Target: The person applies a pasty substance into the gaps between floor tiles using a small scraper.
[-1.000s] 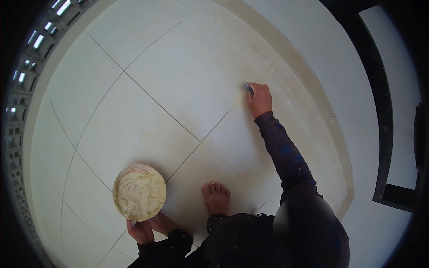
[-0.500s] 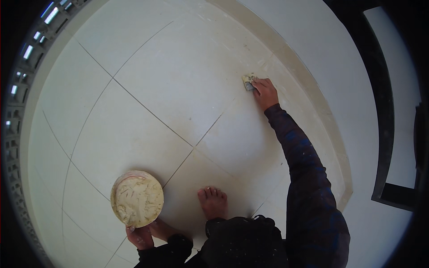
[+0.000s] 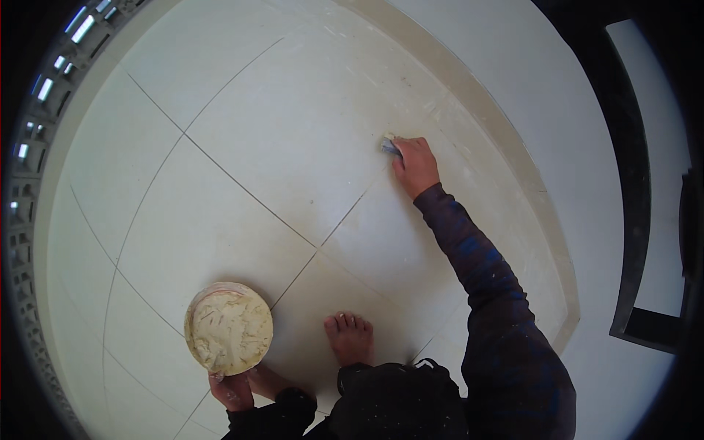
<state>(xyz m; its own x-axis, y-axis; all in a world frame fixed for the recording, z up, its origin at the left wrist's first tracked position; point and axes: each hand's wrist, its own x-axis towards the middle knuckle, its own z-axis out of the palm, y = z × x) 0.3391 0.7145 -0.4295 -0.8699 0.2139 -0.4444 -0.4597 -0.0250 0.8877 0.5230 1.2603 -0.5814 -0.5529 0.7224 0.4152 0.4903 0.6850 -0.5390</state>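
My left hand [image 3: 233, 391] grips the near rim of a round tub [image 3: 229, 328] of pale cream paste, held at the lower left. My right hand [image 3: 416, 166] reaches out over the tiled floor, its fingers closed around a small grey spreader [image 3: 389, 146]. Cream paste clings to the blade, which is down at the floor. One tile joint [image 3: 343, 218] runs from the tile corner toward my right hand. It is dark at its near part and pale close to the hand. How the fingertips wrap the spreader is partly hidden.
Large pale tiles [image 3: 242, 147] carry several dark joints. A beige border strip [image 3: 506, 128] curves along the white wall [image 3: 528, 81] on the right. A pierced block screen [image 3: 33, 139] stands at the far left. My bare foot [image 3: 350, 339] rests near the tub.
My right hand has moved a little left and nearer with the spreader, which is now turned so less of its face shows. The tub and my left hand have hardly shifted.
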